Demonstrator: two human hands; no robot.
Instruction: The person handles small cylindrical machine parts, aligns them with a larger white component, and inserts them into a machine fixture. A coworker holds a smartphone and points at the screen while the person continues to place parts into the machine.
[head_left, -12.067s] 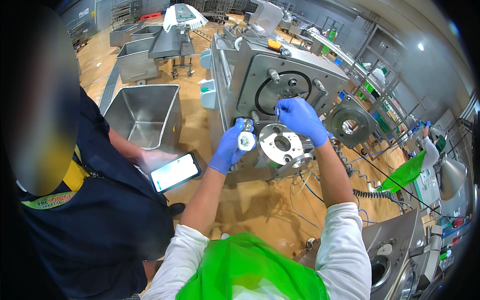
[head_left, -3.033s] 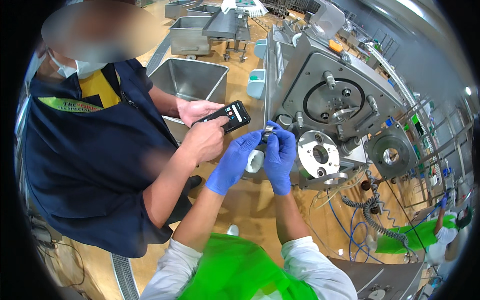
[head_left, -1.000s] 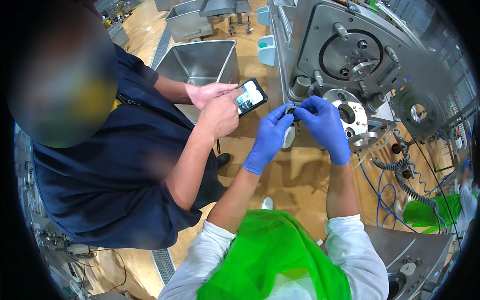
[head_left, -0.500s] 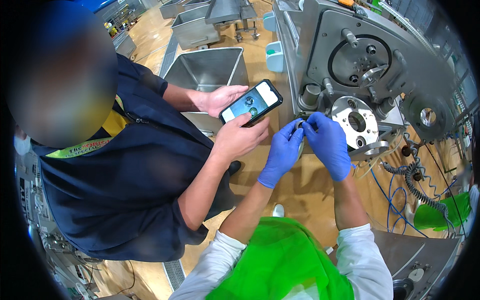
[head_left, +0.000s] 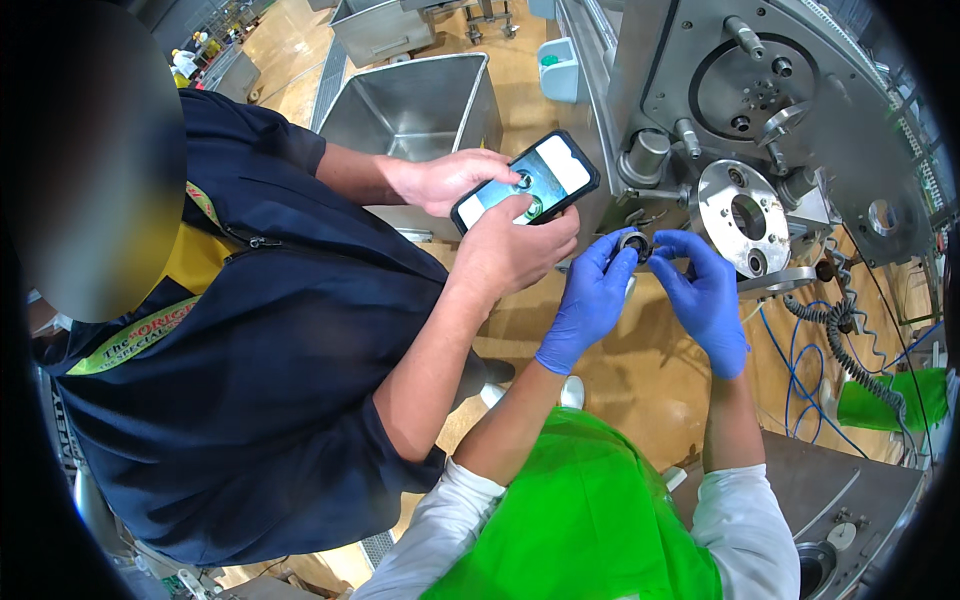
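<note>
Here, I see the left hand (head_left: 592, 302) pinching a small metal ring (head_left: 633, 241) near the round plate (head_left: 716, 214), cannot tell if the curled right hand (head_left: 708, 298) beside it grips too, and judge this close-handling step calls for steadiness.

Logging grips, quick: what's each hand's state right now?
Left blue-gloved hand: closed, holding a small grey metallic ring.
Right blue-gloved hand: fingers bent beside the ring; gripping or not, cannot tell.

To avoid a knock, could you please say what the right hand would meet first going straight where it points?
Probably the metal ring in the left hand; whether the right hand touches it is unclear.
</note>
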